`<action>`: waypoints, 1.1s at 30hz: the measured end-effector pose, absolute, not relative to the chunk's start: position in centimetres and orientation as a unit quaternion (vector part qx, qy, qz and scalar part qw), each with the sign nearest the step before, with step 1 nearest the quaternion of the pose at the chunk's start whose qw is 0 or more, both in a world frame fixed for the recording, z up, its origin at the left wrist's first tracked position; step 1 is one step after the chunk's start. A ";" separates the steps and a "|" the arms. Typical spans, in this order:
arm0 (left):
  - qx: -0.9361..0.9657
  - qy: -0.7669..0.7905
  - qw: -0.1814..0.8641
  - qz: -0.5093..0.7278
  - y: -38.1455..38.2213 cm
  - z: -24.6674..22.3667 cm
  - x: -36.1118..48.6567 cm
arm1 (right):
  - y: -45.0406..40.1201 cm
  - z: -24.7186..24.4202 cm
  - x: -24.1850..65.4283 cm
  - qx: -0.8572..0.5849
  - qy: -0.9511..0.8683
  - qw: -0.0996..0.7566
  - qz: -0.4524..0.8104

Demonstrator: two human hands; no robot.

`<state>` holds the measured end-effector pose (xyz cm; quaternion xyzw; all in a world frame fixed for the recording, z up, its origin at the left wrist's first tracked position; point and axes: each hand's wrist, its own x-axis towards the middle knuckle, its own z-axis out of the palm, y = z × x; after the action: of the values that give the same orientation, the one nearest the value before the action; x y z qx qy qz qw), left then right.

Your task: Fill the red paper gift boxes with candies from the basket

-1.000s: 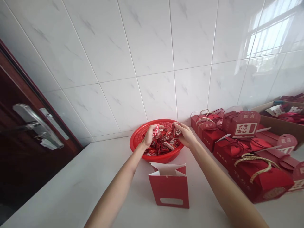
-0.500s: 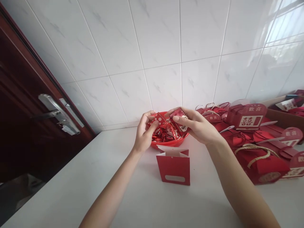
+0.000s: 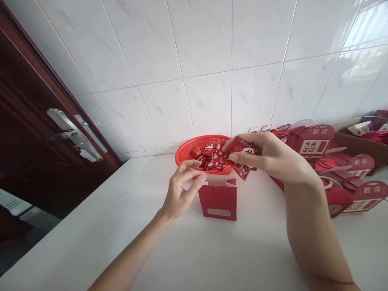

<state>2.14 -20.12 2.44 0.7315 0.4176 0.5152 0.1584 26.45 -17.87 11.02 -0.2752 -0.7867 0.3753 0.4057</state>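
A small red paper gift box (image 3: 217, 202) stands upright on the white table, its top open and a pale oval window low on its front. At its upper left corner, my left hand (image 3: 182, 188) has thumb and forefinger nearly together on the rim; the exact contact is partly hidden. Over the box's right side, my right hand (image 3: 269, 157) pinches red candy packets (image 3: 242, 153), one lettered "SWEET", another with white dots. Behind the box sits a red plastic basket (image 3: 186, 149) with wrapped candies (image 3: 206, 155) in it.
Many red gift boxes (image 3: 312, 141) with rope handles crowd the right side of the white table (image 3: 127, 218). A cardboard carton (image 3: 360, 145) with red items stands behind them. White tiled wall (image 3: 209, 44) bounds the back; a dark red door (image 3: 36, 109) is at left.
My left hand has come from the basket down to the box's rim, without its dotted packet. My right hand has moved right, now with a dotted packet alongside its other one.
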 end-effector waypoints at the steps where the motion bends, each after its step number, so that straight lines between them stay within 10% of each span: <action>1: 0.729 0.436 0.172 0.498 -20.2 1.9 2.1 | -18.0 11.1 26.6 -0.278 -0.798 0.390 0.367; 13: 0.633 0.505 0.368 0.458 -19.1 1.3 2.4 | -17.1 9.8 24.5 -0.331 -0.871 0.267 0.245; 33: 0.628 0.483 0.407 0.455 -18.9 0.9 2.4 | -15.4 8.1 21.8 -0.288 -0.878 0.284 0.255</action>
<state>2.39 -18.94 0.87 0.6278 0.4826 0.4554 0.4069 21.78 -15.37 8.14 -0.2881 -0.8780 0.2555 0.2842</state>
